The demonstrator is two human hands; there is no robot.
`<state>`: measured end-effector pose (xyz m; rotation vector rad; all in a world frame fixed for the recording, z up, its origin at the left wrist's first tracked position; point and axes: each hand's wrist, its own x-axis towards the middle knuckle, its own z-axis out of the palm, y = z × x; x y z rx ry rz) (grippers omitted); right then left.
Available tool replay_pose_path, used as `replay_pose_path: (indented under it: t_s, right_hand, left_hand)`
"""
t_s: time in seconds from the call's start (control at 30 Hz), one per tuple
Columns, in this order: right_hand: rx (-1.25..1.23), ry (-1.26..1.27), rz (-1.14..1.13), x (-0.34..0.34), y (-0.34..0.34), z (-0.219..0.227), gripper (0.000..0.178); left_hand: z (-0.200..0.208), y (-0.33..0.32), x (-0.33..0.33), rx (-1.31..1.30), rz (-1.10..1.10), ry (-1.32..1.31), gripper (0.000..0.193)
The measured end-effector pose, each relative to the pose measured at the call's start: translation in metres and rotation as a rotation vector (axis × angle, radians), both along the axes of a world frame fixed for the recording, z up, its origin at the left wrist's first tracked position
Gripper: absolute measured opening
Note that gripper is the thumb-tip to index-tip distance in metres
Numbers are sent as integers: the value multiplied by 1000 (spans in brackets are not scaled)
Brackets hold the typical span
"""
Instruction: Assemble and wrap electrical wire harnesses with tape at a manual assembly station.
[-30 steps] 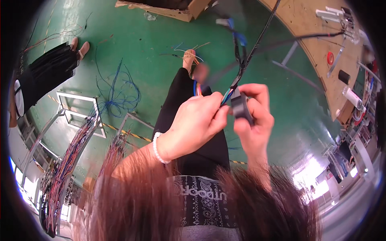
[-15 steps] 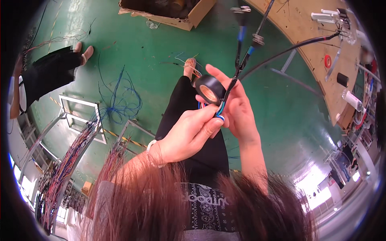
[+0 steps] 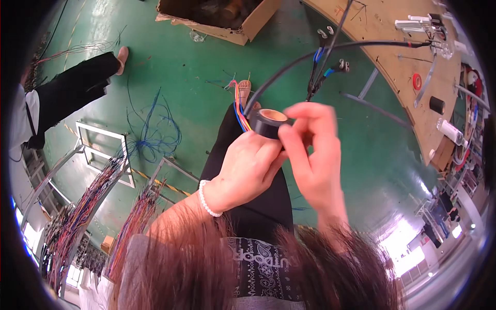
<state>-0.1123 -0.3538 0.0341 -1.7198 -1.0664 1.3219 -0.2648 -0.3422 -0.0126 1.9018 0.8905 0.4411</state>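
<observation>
My left hand [image 3: 244,168] is closed around a wire harness, mostly hidden in the fist. Loose coloured wires [image 3: 239,111] in red, yellow and blue stick out past its knuckles. A black cable [image 3: 294,64] arches from there toward the workbench. Black-wrapped branches [image 3: 313,85] with blue sections and metal terminals at their ends extend away beyond the hands. My right hand [image 3: 318,155] has its thumb and forefinger against the right edge of a black tape roll [image 3: 264,128]. The roll lies just above the left fist, its cardboard core facing up.
A wooden workbench [image 3: 408,72] at right carries a red tape roll [image 3: 417,81], a black roll [image 3: 437,104] and clear fixtures. An open cardboard box [image 3: 237,35] stands on the green floor. Wire bundles [image 3: 85,212] hang on racks at left. Another person's black-clothed leg [image 3: 77,98] shows there.
The tape roll has turned core-up, and my right fingers have moved from behind the harness onto its edge. The black cable has swung left, and the terminal branches have dropped lower.
</observation>
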Motion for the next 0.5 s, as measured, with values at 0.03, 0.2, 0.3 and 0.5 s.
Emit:
replay_pose_path:
  t_s: [0.03,0.2,0.3,0.5]
  right_hand:
    - [14,-18,-240,-8,-6,-13,27]
    - [-29,645,-107,-1,-2,-63,28]
    - [-125,866,-79,13,-16,-79,29]
    - [143,146,92,26,-26,4,12]
  left_hand:
    - [-1,0,4,-60,30,-42,13]
    - [8,3,-1,-482,139,-167,9]
    - [8,4,-1,-630,143,-186,9]
    - [5,3,-3,201,1,73,19]
